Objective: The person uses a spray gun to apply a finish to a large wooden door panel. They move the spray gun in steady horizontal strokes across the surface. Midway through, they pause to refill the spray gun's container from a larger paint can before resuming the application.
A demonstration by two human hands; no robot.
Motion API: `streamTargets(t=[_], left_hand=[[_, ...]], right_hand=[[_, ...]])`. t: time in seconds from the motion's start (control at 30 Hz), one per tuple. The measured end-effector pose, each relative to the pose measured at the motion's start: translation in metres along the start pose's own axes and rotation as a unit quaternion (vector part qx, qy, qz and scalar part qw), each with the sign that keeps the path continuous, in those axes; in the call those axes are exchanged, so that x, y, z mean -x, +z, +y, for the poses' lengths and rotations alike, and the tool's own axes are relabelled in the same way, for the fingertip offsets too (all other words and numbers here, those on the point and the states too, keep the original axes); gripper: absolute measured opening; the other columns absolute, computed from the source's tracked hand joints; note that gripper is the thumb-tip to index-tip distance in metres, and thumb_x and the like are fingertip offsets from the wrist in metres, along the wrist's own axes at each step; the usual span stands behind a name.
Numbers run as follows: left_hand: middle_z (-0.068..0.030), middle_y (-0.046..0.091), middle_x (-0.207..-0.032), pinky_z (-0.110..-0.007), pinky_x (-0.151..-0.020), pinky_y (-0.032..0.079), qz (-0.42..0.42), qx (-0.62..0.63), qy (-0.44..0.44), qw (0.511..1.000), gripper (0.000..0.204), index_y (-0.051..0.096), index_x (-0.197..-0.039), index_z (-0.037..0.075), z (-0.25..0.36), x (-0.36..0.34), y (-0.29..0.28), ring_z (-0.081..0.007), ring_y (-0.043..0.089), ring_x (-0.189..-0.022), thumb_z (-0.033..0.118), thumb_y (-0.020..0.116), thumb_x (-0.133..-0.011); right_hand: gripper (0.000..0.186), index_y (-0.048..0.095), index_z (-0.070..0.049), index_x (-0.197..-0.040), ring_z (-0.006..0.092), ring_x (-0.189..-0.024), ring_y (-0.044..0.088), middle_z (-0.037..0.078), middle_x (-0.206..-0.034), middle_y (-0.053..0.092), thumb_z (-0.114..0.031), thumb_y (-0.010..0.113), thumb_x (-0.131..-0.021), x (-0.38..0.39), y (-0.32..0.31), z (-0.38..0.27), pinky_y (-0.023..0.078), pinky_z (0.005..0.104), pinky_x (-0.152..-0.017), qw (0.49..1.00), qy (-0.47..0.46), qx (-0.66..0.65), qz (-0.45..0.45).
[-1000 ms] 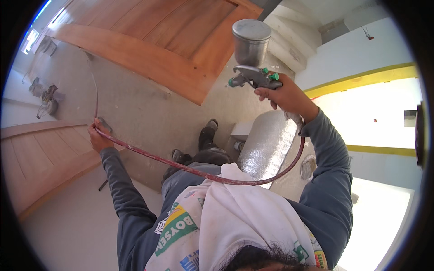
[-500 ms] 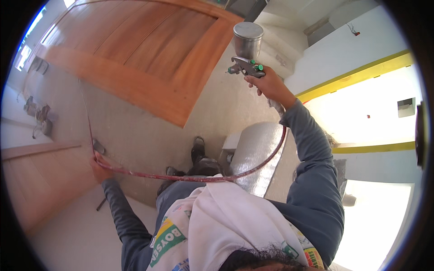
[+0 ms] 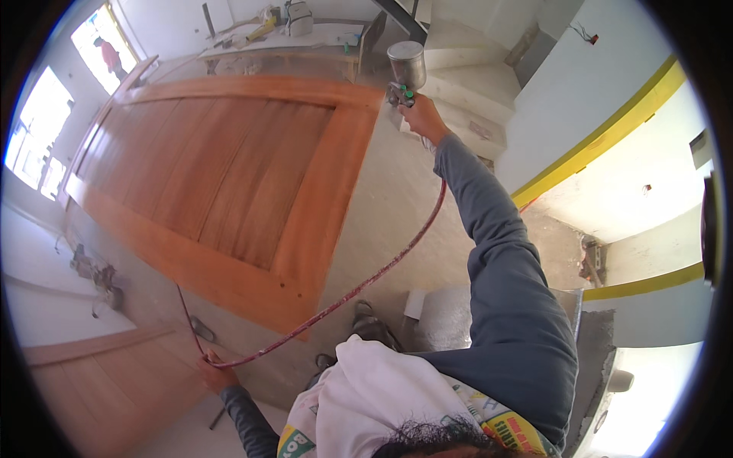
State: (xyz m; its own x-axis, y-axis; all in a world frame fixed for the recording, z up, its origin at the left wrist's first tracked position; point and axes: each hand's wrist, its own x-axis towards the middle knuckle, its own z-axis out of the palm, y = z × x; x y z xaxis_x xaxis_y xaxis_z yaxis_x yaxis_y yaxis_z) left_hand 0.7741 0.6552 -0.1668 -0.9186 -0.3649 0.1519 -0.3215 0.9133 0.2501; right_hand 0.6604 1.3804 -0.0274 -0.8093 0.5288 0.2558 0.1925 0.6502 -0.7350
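Observation:
My right hand is wrapped round the handle of a spray gun, held out at arm's length past the right end of a wooden door panel. A metal cup sits on top of the gun. From its handle a red hose sags across in front of me to my left hand. That hand is closed round the hose, low on the left, and the hose runs on toward the floor beyond it. The panel is reddish brown with grooved boards inside a frame.
A paler wooden panel lies at the lower left. Behind the door stands a worktable with tools and a white container. Concrete steps rise at the far right. A sheet of silvery foil lies near my feet. Someone in red shows outside a window.
My right hand has carried the spray gun farther away, toward the door's far right corner. The hose is drawn out more, and my view has tilted up to show the worktable and windows.

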Motion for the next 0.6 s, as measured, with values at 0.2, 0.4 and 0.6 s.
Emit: streamTargets(t=[0.2, 0.4, 0.6], left_hand=[[-0.0155, 0.068, -0.101, -0.053, -0.078, 0.047, 0.021, -0.063, 0.037, 0.997, 0.038, 0.058, -0.108, 0.009, 0.029, -0.008, 0.004, -0.0395, 0.064, -0.092, 0.045, 0.049, -0.099], [-0.0178, 0.068, -0.101, -0.053, -0.077, 0.047, -0.027, -0.062, 0.062, 0.996, 0.04, 0.058, -0.108, 0.008, 0.021, -0.026, -0.022, -0.0407, 0.064, -0.093, 0.045, 0.045, -0.1], [-0.0221, 0.066, -0.1, -0.053, -0.075, 0.048, -0.045, -0.105, 0.161, 0.98, 0.043, 0.057, -0.107, 0.004, 0.006, -0.04, -0.036, -0.0429, 0.063, -0.092, 0.045, 0.045, -0.1]], right_hand=[[0.037, 0.061, -0.004, -0.12, 0.0446, -0.096, 0.063, 0.027, -0.099, 0.067, -0.015, 0.063, -0.085, -0.078, -0.006, 0.062, 0.051, 0.0487, -0.085, 0.983, 0.01, -0.015, 0.181], [0.042, 0.057, -0.003, -0.127, 0.039, -0.082, 0.068, 0.024, -0.091, 0.069, -0.019, 0.062, -0.089, 0.011, -0.033, 0.066, 0.054, 0.0446, -0.075, 0.967, 0.039, -0.089, 0.234], [0.043, 0.056, -0.002, -0.128, 0.0228, -0.05, 0.065, 0.018, -0.074, 0.066, -0.018, 0.062, -0.089, 0.08, -0.057, 0.051, 0.054, 0.0376, -0.053, 0.957, 0.11, -0.189, 0.189]])
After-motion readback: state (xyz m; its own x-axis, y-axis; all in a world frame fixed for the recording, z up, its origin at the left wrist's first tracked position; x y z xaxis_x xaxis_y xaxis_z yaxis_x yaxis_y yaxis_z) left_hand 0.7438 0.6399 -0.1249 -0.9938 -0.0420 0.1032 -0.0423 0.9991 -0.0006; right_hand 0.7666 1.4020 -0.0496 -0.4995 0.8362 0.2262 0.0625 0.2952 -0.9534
